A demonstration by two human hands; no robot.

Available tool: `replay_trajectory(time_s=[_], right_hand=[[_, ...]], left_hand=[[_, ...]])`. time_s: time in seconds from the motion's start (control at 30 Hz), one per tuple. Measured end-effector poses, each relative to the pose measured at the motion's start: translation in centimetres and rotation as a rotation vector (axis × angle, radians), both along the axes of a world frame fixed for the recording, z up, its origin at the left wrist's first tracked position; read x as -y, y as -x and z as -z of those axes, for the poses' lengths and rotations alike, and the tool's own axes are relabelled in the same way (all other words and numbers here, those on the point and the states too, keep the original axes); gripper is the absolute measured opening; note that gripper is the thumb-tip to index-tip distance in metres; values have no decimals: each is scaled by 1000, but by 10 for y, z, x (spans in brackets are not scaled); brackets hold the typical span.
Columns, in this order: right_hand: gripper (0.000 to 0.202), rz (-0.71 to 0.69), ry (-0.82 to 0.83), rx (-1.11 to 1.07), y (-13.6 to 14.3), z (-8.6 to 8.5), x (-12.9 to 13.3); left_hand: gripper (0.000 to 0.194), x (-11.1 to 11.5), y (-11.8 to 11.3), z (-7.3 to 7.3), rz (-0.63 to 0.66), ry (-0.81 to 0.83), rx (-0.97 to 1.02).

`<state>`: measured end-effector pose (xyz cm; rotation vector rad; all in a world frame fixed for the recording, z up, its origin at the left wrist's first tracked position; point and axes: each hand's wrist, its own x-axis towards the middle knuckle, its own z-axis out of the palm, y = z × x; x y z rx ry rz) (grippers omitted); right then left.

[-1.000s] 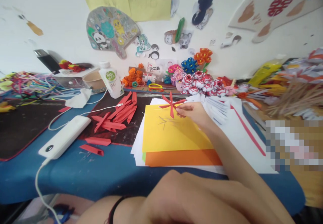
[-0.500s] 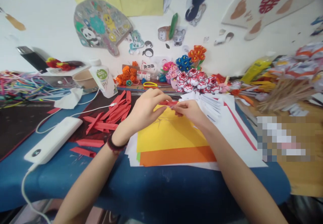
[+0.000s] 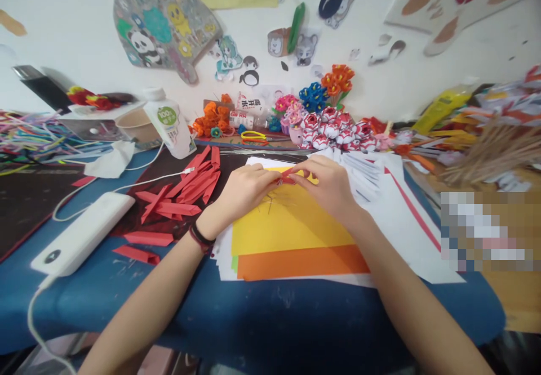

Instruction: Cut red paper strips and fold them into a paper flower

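Between my two hands is a small red paper piece (image 3: 288, 177), above the yellow paper (image 3: 291, 217). My left hand (image 3: 249, 189) pinches its left end with thumb and fingers. The fingertips of my right hand (image 3: 325, 183) close on its right side. Fine wires (image 3: 270, 200) lie on the yellow sheet just below the hands. An orange sheet (image 3: 302, 261) shows under the yellow one. Left of my left hand, folded red paper strips (image 3: 196, 181) are heaped on a dark mat.
A white power bank (image 3: 82, 234) with a cable lies at the left, near a white bottle (image 3: 171, 124). Red-and-white paper flowers (image 3: 338, 130) and yellow-handled scissors (image 3: 256, 136) are at the back. White paper (image 3: 409, 240) spreads to the right.
My left hand has turned, its fingers now closed on the red piece. My right hand has moved a little right, its back raised. The view has shifted slightly.
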<state>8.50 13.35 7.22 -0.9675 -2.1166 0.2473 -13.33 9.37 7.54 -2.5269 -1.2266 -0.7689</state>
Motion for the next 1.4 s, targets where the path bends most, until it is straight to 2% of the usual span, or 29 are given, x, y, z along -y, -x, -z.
replay_trajectory(time_s=[0.1,0.3,0.67,0.9,1.03,1.17,1.27,1.4], right_hand=[[24,-99,-40,48,2,3,1],[24,-87,-57,100,4,11,0],[24,-121,-14,159,4,12,-1],[28,-134,-56,264,5,7,3],[24,-63,-152,330,10,10,6],[19,-21,-206,361,12,15,6],[22,-54,-174,332,10,15,5],[25,-135,-47,213,4,11,2]], left_hand=[[26,-1,2,3,-11,22,21],[25,0,1,4,-21,80,24],[26,-1,2,6,-11,77,46],[26,-2,5,8,-3,76,53],[25,-1,2,9,15,63,73],[25,4,-6,7,17,-3,6],[24,6,-8,6,21,-13,2],[25,4,-5,8,71,53,120]])
